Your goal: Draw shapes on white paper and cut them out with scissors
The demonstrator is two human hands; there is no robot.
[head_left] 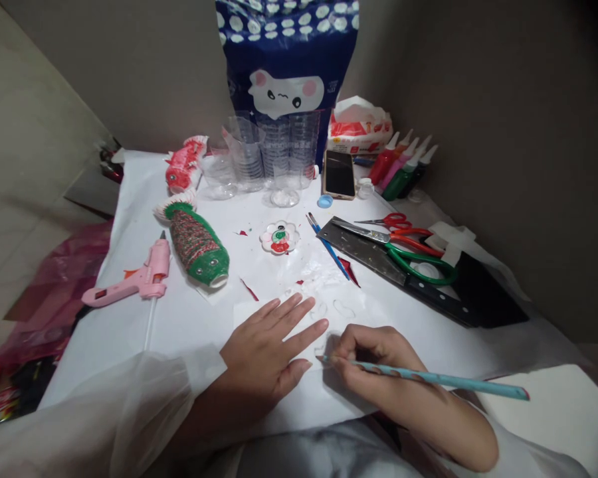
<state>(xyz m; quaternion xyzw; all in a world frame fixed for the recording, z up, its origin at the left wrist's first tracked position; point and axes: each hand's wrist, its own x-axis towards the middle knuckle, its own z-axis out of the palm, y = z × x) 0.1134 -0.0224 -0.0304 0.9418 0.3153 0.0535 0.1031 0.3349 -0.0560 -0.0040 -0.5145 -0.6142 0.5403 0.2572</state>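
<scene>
My right hand (pixel 371 352) grips a light blue pencil (pixel 443 380), its tip touching a sheet of white paper (pixel 346 325). Small curved outlines are drawn on that sheet. My left hand (pixel 274 342) lies flat on the paper with its fingers spread, beside the pencil tip. Beyond the hands sits a flower-shaped paint palette (pixel 279 238) holding green and red paint. To the left lie a green fish craft (pixel 199 245) and a pink glue gun (pixel 147 275).
A knife (pixel 379 262), green-handled scissors (pixel 421 265), small red scissors (pixel 391 221) and paintbrushes (pixel 329 245) lie on the right. Behind are a phone (pixel 339 174), paint bottles (pixel 401 169), clear plastic bottle pieces (pixel 274 156), a red fish craft (pixel 184 166) and a tall blue bag (pixel 289 60).
</scene>
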